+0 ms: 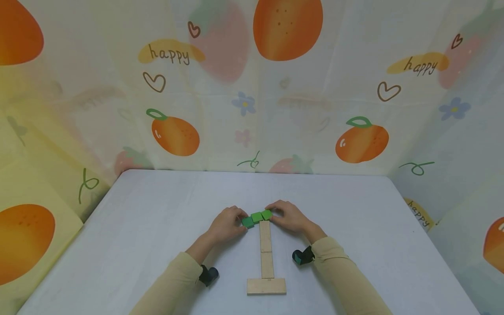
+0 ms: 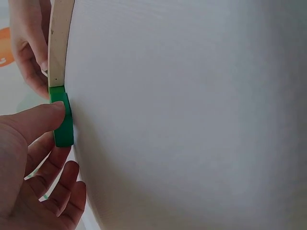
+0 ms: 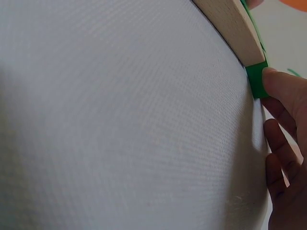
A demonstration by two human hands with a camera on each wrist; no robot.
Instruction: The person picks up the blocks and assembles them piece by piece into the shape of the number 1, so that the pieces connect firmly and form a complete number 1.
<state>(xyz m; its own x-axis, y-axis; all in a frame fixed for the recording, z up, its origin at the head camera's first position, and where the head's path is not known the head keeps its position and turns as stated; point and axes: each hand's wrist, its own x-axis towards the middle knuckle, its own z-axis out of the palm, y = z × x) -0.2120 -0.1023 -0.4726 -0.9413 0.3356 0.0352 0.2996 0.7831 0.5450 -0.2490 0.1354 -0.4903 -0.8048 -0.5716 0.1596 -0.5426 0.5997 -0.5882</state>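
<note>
Three green blocks form a slanting row at the far end of a line of pale wooden blocks on the table. My left hand [image 1: 227, 224] pinches the darker green block [image 1: 247, 222] at the row's left end; in the left wrist view the thumb lies across that block's side. At the other end my right hand [image 1: 289, 216] pinches the right green block [image 1: 267, 215], thumb on its edge in the right wrist view. Between them sits the middle green block [image 1: 257, 217]. The upper wooden block [image 1: 265, 236] meets the row from below.
A lower wooden block [image 1: 267, 265] continues the line toward me, ending at a crosswise wooden block [image 1: 266, 286]. White cloth covers the table [image 1: 157, 197]. A fruit-printed curtain [image 1: 220, 131] hangs behind it. Each wrist carries a small black camera [image 1: 302, 256].
</note>
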